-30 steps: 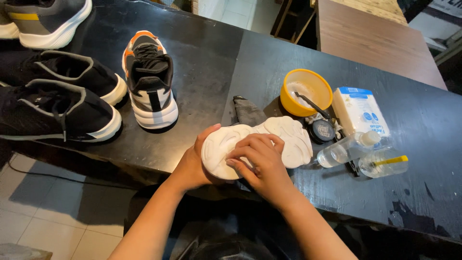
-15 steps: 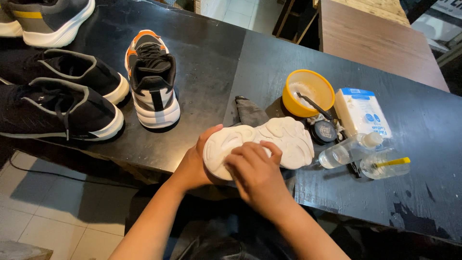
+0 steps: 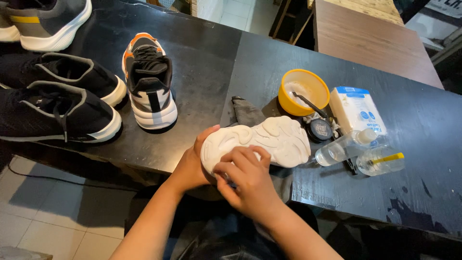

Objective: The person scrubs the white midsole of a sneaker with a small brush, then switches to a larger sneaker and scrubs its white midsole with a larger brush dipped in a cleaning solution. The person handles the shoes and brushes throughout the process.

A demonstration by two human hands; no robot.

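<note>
White shoe (image 3: 269,139) lies sole-up at the near edge of the black table (image 3: 202,72). I note my left hand (image 3: 192,163) gripping its heel end; right hand (image 3: 245,178) pressed on the sole, fingers curled. Yellow bowl (image 3: 303,91) and two clear bottles (image 3: 356,151) just beyond.

Soft, even overhead light, sharp focus, faint sheen on the black table (image 3: 202,62), mild wide-angle stretch at edges.

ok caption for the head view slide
Left hand steadies an upturned white-soled shoe while right hand presses its heel.
</note>
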